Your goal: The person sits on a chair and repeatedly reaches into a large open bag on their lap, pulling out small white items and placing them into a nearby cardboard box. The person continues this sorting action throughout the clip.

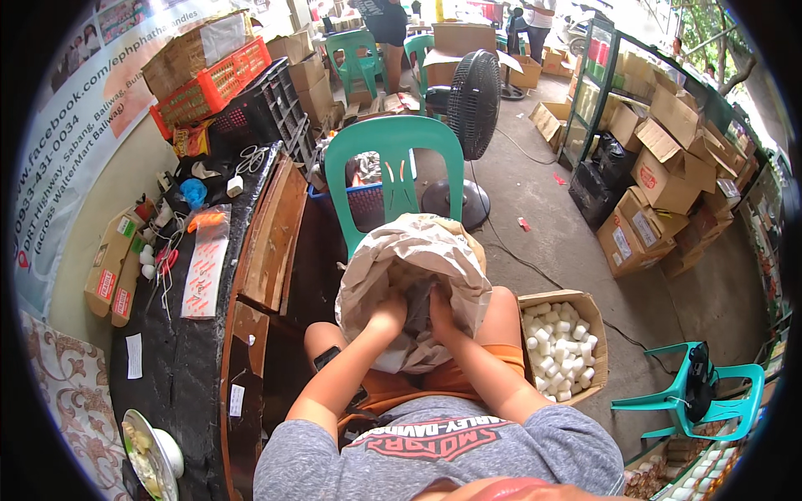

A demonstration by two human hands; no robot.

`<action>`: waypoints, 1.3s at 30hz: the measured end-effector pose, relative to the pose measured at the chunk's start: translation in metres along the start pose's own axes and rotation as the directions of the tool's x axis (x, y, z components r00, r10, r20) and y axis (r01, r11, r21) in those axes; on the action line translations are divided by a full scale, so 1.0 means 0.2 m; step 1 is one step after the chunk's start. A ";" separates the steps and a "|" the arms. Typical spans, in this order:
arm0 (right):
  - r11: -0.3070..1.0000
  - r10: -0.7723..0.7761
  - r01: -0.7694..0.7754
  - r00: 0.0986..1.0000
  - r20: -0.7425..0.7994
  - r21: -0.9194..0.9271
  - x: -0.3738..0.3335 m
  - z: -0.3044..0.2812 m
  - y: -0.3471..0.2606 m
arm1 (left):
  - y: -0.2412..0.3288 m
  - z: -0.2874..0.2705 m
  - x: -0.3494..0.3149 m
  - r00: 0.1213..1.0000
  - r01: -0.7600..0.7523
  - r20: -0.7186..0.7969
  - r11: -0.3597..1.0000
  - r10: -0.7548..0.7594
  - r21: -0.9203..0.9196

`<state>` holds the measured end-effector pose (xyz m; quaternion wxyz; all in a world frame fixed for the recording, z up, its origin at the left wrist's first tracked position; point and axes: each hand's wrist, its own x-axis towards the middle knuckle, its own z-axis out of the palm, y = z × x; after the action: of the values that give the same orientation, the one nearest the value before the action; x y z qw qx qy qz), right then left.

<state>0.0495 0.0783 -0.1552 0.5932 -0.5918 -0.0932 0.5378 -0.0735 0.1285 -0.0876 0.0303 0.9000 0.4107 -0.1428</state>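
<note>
A large crumpled paper sack (pixel 368 267), pale brown, stands upright between my knees with its mouth folded open toward me. Both my hands reach down inside it. My left hand (pixel 389 315) is at the left of the opening, and my right hand (pixel 440 312) is at the right. Between them lies something dark greyish, like thin plastic (pixel 418 311), too shaded to make out. The fingers of both hands are mostly hidden in the sack, so their grip does not show. A green plastic chair (pixel 338 175) stands just behind the sack.
By my right leg sits a cardboard box (pixel 597 367) of short white cylinders (pixel 558 346). A black table (pixel 159 367) with clutter runs along my left. Ahead stands a black fan (pixel 476 104); its cable crosses the floor. A small teal chair (pixel 723 409) and stacked cartons (pixel 635 234) are rightward.
</note>
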 end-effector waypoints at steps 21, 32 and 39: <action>0.966 -0.070 0.032 0.987 0.141 0.257 -0.13 0.00 -0.07 | -0.03 0.29 0.27 0.653 -0.189 -0.753 0.944 -0.084 -0.270; 0.964 -0.130 0.079 0.973 0.193 0.253 -0.16 0.00 -0.10 | -0.09 0.20 0.26 0.756 -0.190 -0.645 0.981 0.115 -0.047; 0.982 -0.032 -0.004 0.982 0.186 0.189 -0.15 -0.03 -0.10 | -0.08 0.25 0.31 0.686 -0.212 -0.720 0.975 0.104 -0.062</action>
<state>0.0519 0.0582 -0.1247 0.6390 -0.4788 -0.1014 0.5935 -0.0593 0.1760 -0.1512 -0.0556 0.9125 0.3200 0.2485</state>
